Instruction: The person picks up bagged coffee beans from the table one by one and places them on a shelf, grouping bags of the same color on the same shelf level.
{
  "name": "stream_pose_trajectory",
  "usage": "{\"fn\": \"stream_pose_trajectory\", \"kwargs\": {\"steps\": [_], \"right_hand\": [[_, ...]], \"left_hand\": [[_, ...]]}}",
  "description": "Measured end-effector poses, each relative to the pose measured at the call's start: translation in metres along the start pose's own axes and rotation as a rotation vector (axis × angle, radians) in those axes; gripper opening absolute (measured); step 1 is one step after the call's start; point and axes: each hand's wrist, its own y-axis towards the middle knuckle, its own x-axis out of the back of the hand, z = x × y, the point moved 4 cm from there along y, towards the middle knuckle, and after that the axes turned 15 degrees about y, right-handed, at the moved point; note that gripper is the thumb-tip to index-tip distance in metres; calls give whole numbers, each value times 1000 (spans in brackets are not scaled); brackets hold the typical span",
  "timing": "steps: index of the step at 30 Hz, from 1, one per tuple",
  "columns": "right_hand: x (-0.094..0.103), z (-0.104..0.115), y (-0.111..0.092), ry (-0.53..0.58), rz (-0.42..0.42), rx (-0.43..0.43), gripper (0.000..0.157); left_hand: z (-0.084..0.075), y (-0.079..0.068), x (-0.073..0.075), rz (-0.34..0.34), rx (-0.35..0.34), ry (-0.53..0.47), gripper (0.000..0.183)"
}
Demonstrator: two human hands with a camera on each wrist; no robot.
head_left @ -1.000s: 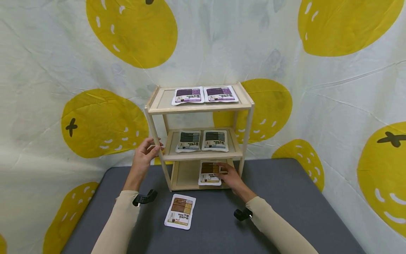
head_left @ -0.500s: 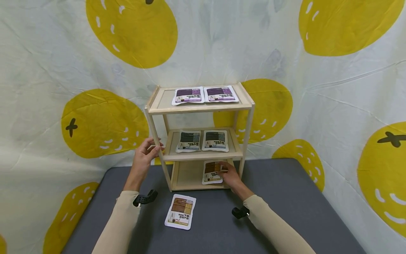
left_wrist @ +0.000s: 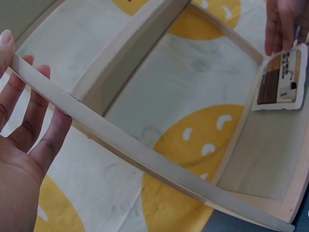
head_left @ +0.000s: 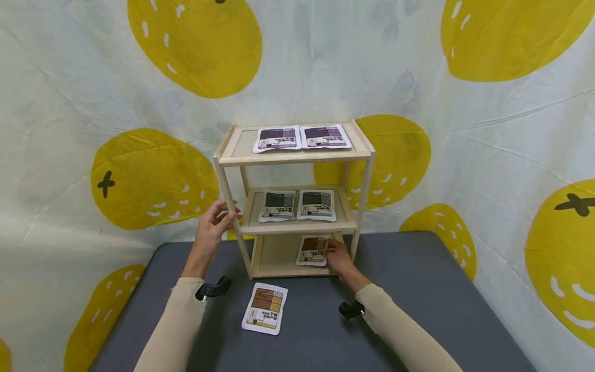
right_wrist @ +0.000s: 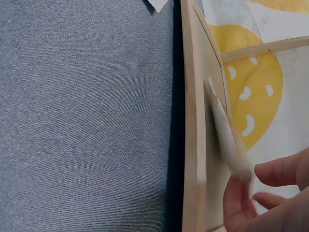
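A small three-tier wooden shelf [head_left: 297,227] stands on the dark table. My left hand [head_left: 210,232] holds its front left post [left_wrist: 145,157], thumb on one side and fingers on the other. At the bottom tier, my right hand [head_left: 341,259] pinches the right edge of a brown-labelled pouch [head_left: 312,251]. The right wrist view shows this white-edged packet [right_wrist: 224,130] side-on and tilted against the board, with thumb and fingers at its near end. Another brown-labelled pouch [head_left: 265,308] lies face up on the table in front of the shelf.
Two purple-labelled pouches [head_left: 277,138] lie side by side on the top tier. Two dark green-labelled pouches [head_left: 316,204] lie on the middle tier, just above my right hand. Behind the shelf hangs a pale cloth [head_left: 297,62] with yellow fruit prints.
My right hand has shifted the brown-labelled pouch a little to the right and farther back on the bottom tier. The left hand stays on the post.
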Motion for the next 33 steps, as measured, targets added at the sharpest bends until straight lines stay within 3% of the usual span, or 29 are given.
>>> {"fn": "stream_pose_trajectory", "kwargs": {"steps": [7,14,24,33], "right_hand": [[-1,3,-5,2,-9,-9,56],[-2,14,-18,4,-3,72,52],[-13,18,-38,52,90,128,48],[-26,15,-50,161,172,116,43]], "left_hand": [[-1,1,-1,11,7,-10,28],[-2,2,0,31,-20,-43,36],[0,1,0,3,0,-1,30],[1,0,0,3,2,-19,33]]}}
